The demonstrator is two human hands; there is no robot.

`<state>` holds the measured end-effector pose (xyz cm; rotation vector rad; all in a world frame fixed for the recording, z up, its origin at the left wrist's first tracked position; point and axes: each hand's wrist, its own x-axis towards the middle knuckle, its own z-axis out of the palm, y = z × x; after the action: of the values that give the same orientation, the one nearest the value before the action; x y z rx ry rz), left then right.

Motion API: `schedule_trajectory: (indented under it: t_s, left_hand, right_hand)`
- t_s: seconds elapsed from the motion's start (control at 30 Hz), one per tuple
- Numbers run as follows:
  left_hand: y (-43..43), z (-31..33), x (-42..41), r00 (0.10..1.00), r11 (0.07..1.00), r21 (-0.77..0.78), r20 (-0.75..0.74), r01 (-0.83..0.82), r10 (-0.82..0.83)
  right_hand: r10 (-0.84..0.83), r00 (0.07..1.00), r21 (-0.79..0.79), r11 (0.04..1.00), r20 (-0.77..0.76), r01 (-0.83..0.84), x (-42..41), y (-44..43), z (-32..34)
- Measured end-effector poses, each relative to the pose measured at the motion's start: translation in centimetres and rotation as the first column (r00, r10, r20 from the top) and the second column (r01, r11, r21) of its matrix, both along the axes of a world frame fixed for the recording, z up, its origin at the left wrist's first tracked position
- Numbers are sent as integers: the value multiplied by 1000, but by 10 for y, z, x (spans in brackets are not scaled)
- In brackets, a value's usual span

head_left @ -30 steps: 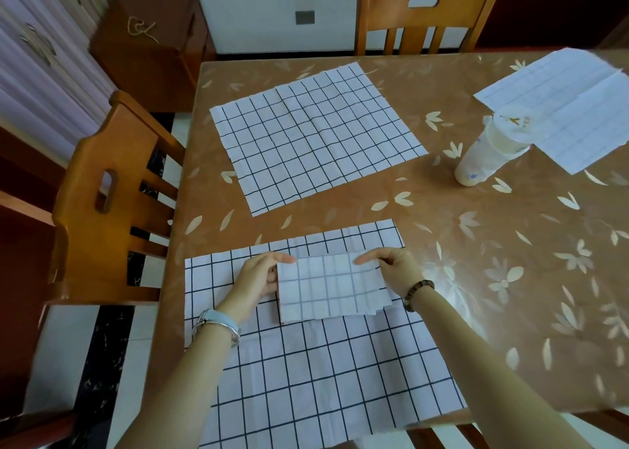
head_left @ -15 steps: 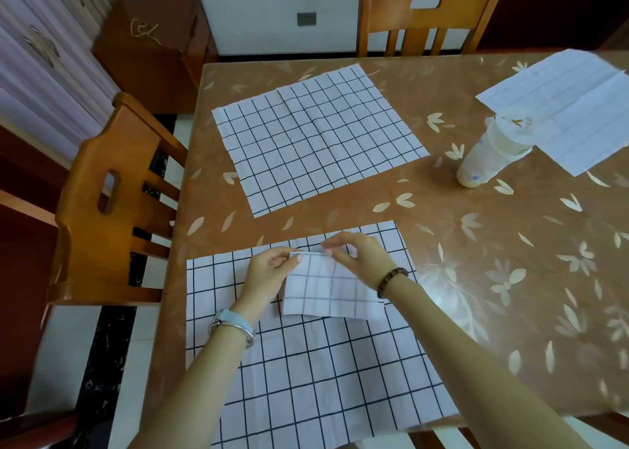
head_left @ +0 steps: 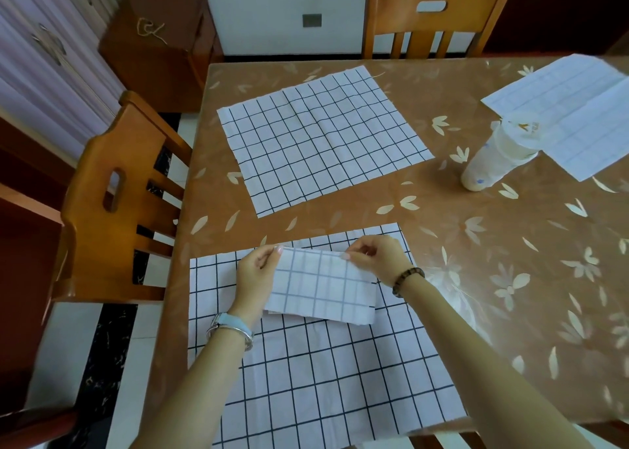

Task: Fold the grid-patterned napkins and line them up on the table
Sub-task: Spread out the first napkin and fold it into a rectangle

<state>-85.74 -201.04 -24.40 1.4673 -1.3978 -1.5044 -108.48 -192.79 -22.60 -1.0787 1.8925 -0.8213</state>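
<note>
A small folded grid-patterned napkin is held just above a large flat grid napkin at the table's near edge. My left hand pinches its upper left corner, and my right hand pinches its upper right corner. The folded napkin's top edge is lifted and its lower edge hangs close to the flat napkin. A second unfolded grid napkin lies flat farther back on the table. A third napkin, pale side up, lies at the far right.
The brown leaf-patterned table carries a translucent plastic cup standing by the pale napkin. One wooden chair stands at the table's left side and another at the far side. A dark wooden cabinet sits in the corner.
My hands moved from the folded napkin's sides to its top corners and lifted its top edge. The napkin rose from lying flat on the big one.
</note>
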Motion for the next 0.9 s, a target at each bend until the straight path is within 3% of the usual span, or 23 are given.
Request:
schedule_trajectory:
  t_s: [0.17, 0.3, 0.37, 0.5, 0.57, 0.63, 0.77, 0.9]
  left_hand:
    - [5, -15, 4, 995, 996, -87, 94, -12, 20]
    - [7, -26, 5, 991, 990, -140, 132, -2, 21]
    - [10, -28, 8, 971, 964, -244, 235, 108, -49]
    - [26, -31, 5, 787, 753, -423, 583, 505, -201]
    - [35, -37, -1, 609, 604, -389, 766, 695, -208]
    - [40, -47, -2, 453, 536, -285, 867, 795, -210]
    - [39, -59, 6, 347, 525, -192, 913, 829, -214]
    - [33, -62, 22, 332, 596, -158, 923, 787, -194]
  right_hand:
    - [-117, 993, 16, 993, -1, 117, -3, 9, -16]
    - [-195, 973, -27, 981, -125, 194, 3, 12, -31]
    - [-173, 951, -80, 984, -257, 157, 12, 17, -35]
    - [32, 824, -194, 966, -566, -170, 46, 30, -47]
    - [179, 724, -102, 940, -666, -326, 63, 31, -56]
    - [289, 634, 36, 924, -717, -380, 74, 31, -64]
    - [372, 587, 195, 919, -719, -343, 74, 35, -80]
    - [343, 606, 228, 938, -718, -260, 57, 43, -81]
